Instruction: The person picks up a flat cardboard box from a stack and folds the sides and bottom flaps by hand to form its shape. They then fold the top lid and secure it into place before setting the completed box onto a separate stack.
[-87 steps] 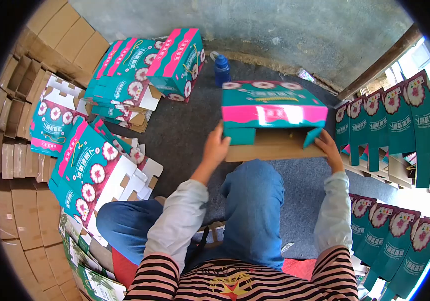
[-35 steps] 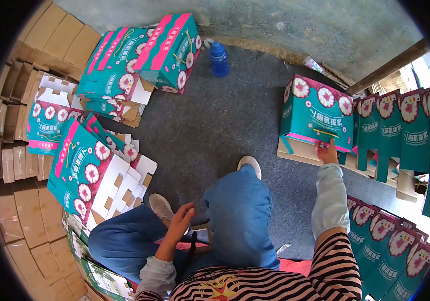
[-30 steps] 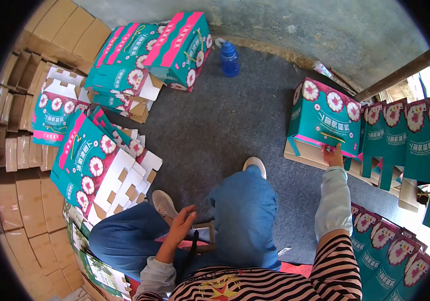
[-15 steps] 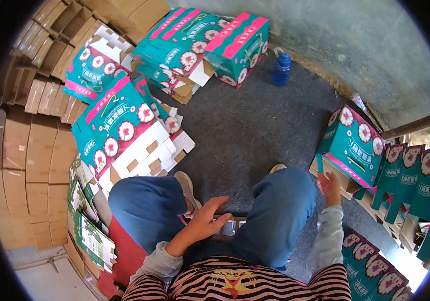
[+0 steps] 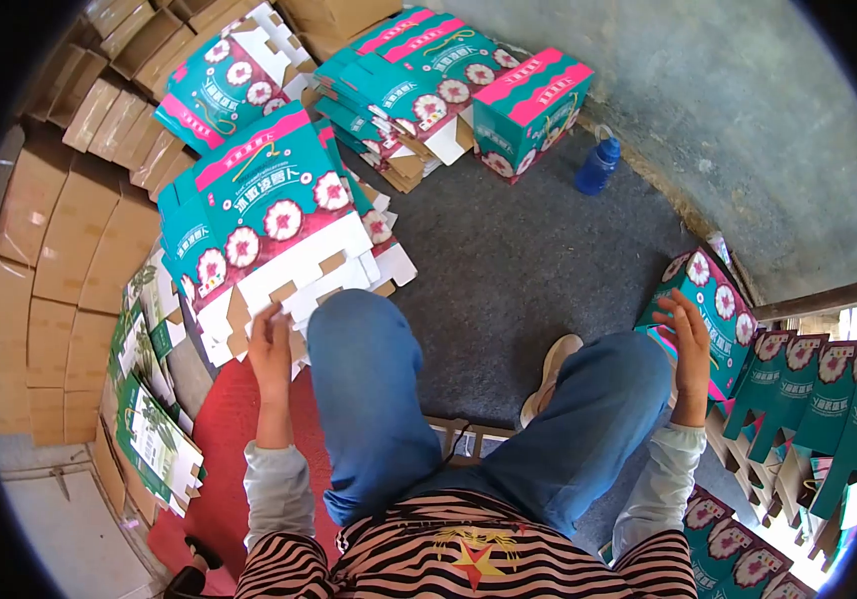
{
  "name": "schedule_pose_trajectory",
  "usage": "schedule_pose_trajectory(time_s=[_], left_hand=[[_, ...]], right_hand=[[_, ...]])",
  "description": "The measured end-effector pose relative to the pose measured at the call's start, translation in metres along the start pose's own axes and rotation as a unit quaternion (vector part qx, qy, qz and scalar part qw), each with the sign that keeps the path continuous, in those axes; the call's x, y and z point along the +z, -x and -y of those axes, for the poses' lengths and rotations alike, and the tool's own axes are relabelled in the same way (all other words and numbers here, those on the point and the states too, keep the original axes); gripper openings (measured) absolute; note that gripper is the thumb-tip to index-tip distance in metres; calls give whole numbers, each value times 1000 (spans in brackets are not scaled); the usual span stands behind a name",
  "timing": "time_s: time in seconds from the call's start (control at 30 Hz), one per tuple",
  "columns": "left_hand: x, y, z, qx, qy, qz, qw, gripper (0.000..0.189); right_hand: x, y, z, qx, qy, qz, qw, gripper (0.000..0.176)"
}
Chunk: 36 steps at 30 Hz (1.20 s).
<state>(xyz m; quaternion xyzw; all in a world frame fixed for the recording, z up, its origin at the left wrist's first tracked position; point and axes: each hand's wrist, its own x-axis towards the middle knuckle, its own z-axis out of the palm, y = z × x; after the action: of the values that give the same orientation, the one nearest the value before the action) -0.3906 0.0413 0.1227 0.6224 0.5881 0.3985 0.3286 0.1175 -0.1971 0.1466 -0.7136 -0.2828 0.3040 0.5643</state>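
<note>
**Left hand (image 5: 271, 347) by the flat boxes (image 5: 274, 195)**

The flat green-and-pink boxes lie in a pile, left of the middle of the frame. The left hand is at their white flaps (image 5: 333, 270), its fingers loosely bent and a bit apart (I can't tell if they touch). This looks like the step of getting a flat box; picking one up would call for pinching an edge. The right hand (image 5: 686, 344), at the right of the frame, has its fingers spread in front of a folded-up box (image 5: 726, 317); I can't tell if they touch.

Big white Chinese letters on the flat boxes seem to say 冰激凌萝卜. Smaller words under them are too tiny to read. Farther out, a blue bottle (image 5: 599, 166) stands on the dark floor (image 5: 508, 270), upper right. I can't read any label on it.
</note>
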Motion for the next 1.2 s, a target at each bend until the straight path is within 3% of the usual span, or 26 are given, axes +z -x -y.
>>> schedule_pose_trajectory(time_s=[0.07,0.13,0.2,0.3,0.4,0.5,0.53,0.77,0.87,0.97,1.07,1.17,1.2], left_hand=[[-9,6,80,-111,11,5,994,26],[-13,20,121,-179,-16,21,983,29],[-17,25,181,-166,-38,32,985,31],[-21,19,190,-170,-52,20,984,33],[-26,-4,216,-196,-64,-31,978,33],[-36,-31,244,-213,-47,-66,974,33],[-36,-37,244,-199,-45,-82,975,33],[-35,-100,276,-88,-101,-178,975,34],[-42,-127,282,-218,-113,-118,962,31],[-46,-134,260,-293,49,-116,948,28],[-46,-138,234,-366,129,-62,920,28],[-46,-144,213,-306,248,57,917,26],[-45,-148,201,-323,296,53,897,24]], right_hand=[[18,7,33,-62,48,17,997,39],[41,17,62,-110,101,53,987,36],[62,26,88,-173,235,71,954,34],[94,32,109,-272,374,113,879,35],[113,28,109,-261,407,219,847,36],[110,26,89,-229,488,228,811,36],[108,27,86,-226,522,220,792,36],[108,25,81,-166,521,231,805,36],[109,25,83,-148,522,234,806,35],[112,25,83,-139,521,234,809,35],[111,27,84,-132,527,233,806,35],[112,29,84,-136,537,230,800,35],[111,30,84,-136,539,228,800,35]])
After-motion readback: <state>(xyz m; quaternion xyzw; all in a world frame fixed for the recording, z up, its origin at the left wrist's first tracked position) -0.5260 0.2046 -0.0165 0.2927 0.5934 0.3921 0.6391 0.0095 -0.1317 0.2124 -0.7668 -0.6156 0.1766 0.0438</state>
